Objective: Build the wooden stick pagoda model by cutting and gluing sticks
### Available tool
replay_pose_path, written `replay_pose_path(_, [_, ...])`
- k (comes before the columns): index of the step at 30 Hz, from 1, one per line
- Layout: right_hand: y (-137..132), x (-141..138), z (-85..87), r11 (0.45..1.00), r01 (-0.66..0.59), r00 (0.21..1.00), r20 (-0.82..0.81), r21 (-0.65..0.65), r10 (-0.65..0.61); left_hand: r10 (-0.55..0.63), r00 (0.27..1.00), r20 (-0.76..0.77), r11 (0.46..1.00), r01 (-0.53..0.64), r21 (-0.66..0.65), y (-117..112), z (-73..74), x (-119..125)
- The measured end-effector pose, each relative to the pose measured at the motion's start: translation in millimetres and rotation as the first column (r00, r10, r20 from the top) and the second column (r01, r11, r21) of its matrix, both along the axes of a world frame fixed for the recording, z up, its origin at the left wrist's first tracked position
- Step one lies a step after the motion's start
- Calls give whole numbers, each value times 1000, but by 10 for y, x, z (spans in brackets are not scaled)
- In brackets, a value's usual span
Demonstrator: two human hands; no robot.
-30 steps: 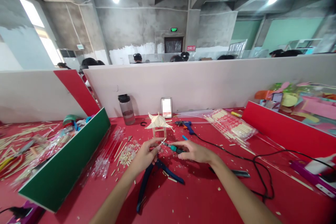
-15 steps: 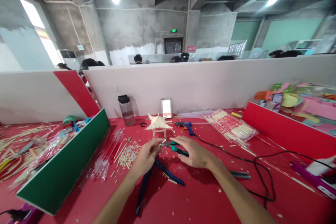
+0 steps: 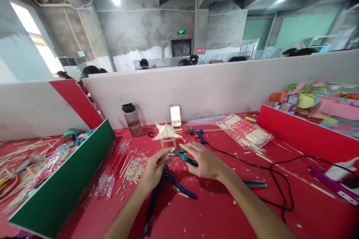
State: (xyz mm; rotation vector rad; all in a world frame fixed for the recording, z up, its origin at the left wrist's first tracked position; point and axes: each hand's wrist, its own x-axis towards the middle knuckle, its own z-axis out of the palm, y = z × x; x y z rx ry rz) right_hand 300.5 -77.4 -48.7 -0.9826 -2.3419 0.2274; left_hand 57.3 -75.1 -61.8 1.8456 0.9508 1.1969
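Note:
Pliers with green-and-black handles (image 3: pixel 189 160) are in my right hand (image 3: pixel 204 160), their metal jaws pointing left. My left hand (image 3: pixel 153 168) pinches a short pale wooden stick (image 3: pixel 171 151), and the jaws meet it at the fingertips. Just beyond my hands stands a small pavilion model (image 3: pixel 166 133) of pale sticks, with a pointed roof on thin legs. Beneath my hands lies a dark blue long-handled cutting tool (image 3: pixel 157 198), its handles spread on the red table (image 3: pixel 218 213). Left of my left hand is a pile of short stick offcuts (image 3: pixel 134 169).
A blue glue gun (image 3: pixel 199 134) trails a black cord rightward. Bundled sticks (image 3: pixel 246 132) lie behind it. A water bottle (image 3: pixel 132 120) stands near the white partition (image 3: pixel 218 86). Green (image 3: pixel 67 183) and red (image 3: pixel 303 134) boards flank the workspace. A box cutter (image 3: pixel 254 184) lies right.
The view has shifted slightly to the right. The pliers' jaws have come up against the stick in my left fingers; both hands otherwise keep nearly the same pose.

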Motion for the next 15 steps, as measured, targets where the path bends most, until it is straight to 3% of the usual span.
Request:
replay_pose_path(8, [45,4,-106,994,-9,999,-41,-106,5,-10,999,-42,1000,9,-5,-29,71,-10])
replay_pose_path(15, [50,7,-96,996,-9,999,-49,-93,4,-9,999,-49,1000,10,3,-39,78,-18])
